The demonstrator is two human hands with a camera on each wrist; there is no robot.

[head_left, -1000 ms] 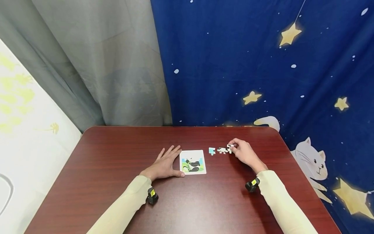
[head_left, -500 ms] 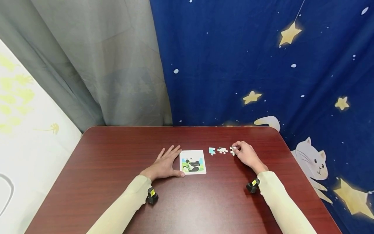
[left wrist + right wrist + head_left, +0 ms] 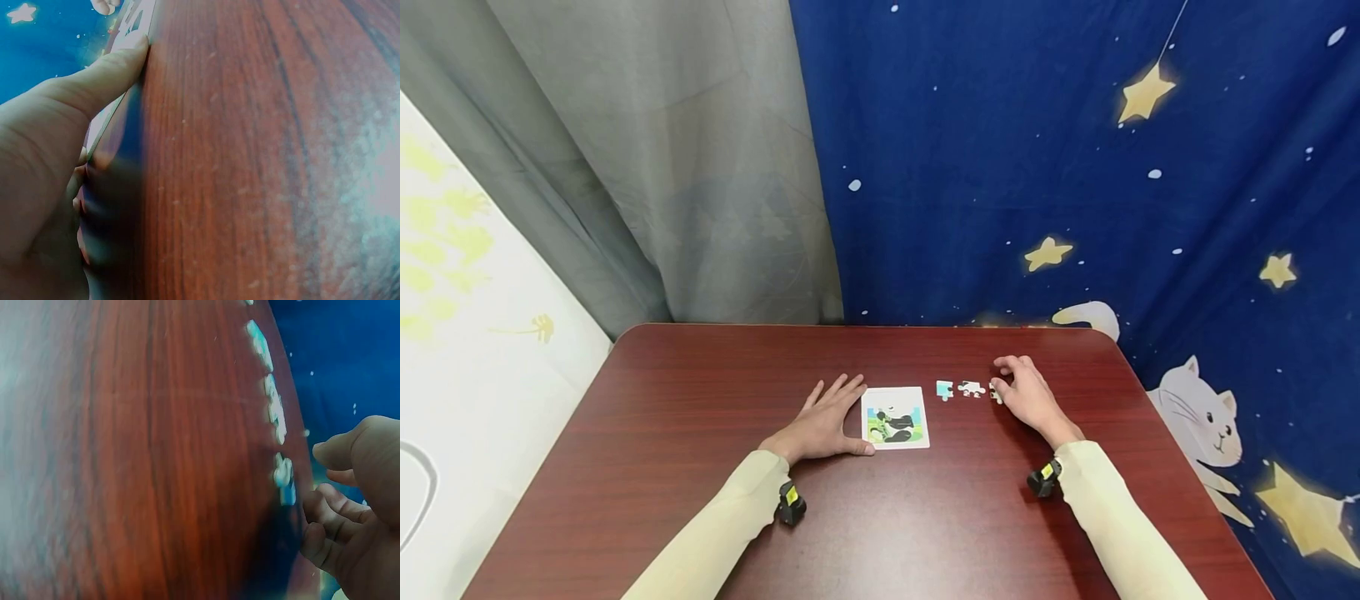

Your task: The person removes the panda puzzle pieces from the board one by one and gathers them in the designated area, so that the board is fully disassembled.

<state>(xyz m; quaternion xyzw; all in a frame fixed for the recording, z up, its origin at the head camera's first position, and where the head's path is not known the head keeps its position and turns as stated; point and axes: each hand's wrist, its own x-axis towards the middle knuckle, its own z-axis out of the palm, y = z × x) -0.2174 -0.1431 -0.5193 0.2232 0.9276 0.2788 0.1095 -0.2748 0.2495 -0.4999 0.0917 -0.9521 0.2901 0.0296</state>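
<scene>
Fingers parted beside the last of three loose pieces; the puzzle looks only partly filled.

The right hand (image 3: 1033, 402) has thumb and forefinger clearly apart, gripping nothing, with the rightmost piece (image 3: 284, 478) lying flat on the counter (image 3: 880, 525) just beside them. Next to it in a row lie the middle piece (image 3: 973, 388) and the bluish left piece (image 3: 944, 390), neither touched. Further over sits the square puzzle board (image 3: 891, 395), its lower part showing a panda picture (image 3: 895, 427) and its upper band largely white, so these three pieces are probably what is left. The left hand (image 3: 818, 423) is spread wide along the board's left side, thumb apparently touching the near corner.
</scene>
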